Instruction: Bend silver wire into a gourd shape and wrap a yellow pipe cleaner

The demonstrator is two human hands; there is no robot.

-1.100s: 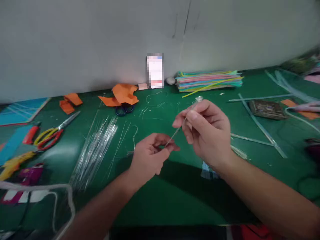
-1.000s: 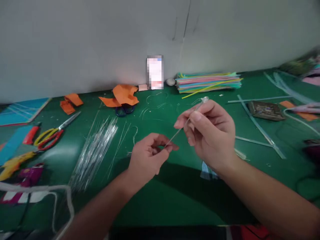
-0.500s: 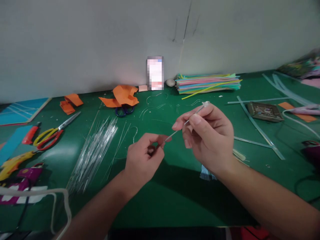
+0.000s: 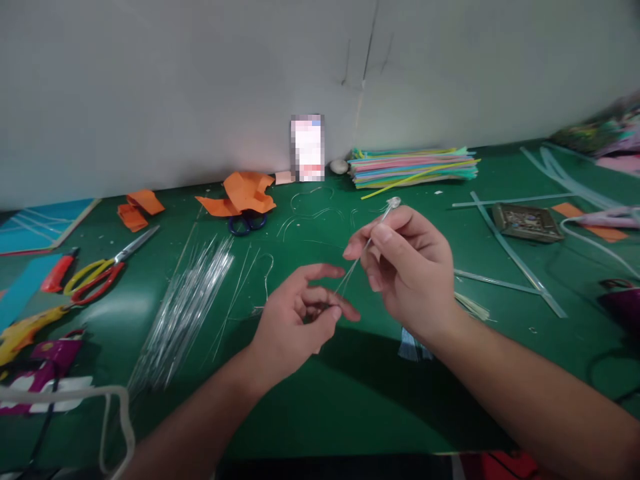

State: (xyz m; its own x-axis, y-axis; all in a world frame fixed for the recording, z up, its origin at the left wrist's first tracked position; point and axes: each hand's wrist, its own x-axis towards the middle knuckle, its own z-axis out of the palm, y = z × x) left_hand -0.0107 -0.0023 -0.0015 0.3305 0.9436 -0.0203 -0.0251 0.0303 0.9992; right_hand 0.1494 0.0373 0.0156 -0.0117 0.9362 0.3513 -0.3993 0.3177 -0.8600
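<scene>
Above the green table, my right hand [image 4: 407, 270] pinches a thin silver wire [image 4: 361, 255] between thumb and forefinger. The wire has a small clear bead on its upper end [image 4: 395, 201]. It slants down-left to my left hand [image 4: 300, 317], whose fingers are curled loosely round its lower end, with the forefinger raised. A pile of several bare silver wires [image 4: 187, 300] lies on the table to the left of my left hand.
Yellow-and-red scissors [image 4: 103, 265] and a glue gun [image 4: 25, 327] lie at the left. Orange paper scraps [image 4: 245, 190] cover blue scissors by the wall. A stack of coloured straws [image 4: 413, 165] sits at the back. Clear strips [image 4: 515, 250] and a small tray [image 4: 527, 221] lie at the right.
My left hand has loosened from a tight pinch, with the forefinger lifted. My right hand has tilted the wire a little steeper and shifted slightly left.
</scene>
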